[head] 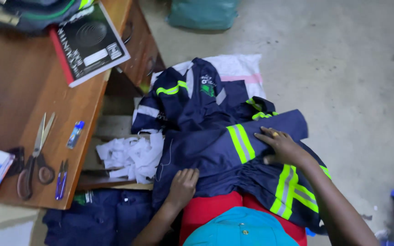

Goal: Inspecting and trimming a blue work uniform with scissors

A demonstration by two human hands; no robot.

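A navy work garment (206,152) with yellow and grey reflective stripes lies across my lap and spills onto the floor. My left hand (183,184) rests flat on its near left part, fingers curled slightly. Further right, my right hand (282,145) presses on the cloth beside a reflective stripe, a ring on one finger. A second navy garment (192,93) of the same kind lies just beyond, on a white cloth (240,68).
A wooden table (33,91) stands at the left with scissors (35,157), a small blue snipper (61,180), a blue pen-like item (75,135) and a black book (87,43). White fabric scraps (133,157) lie beside it. Concrete floor lies to the right.
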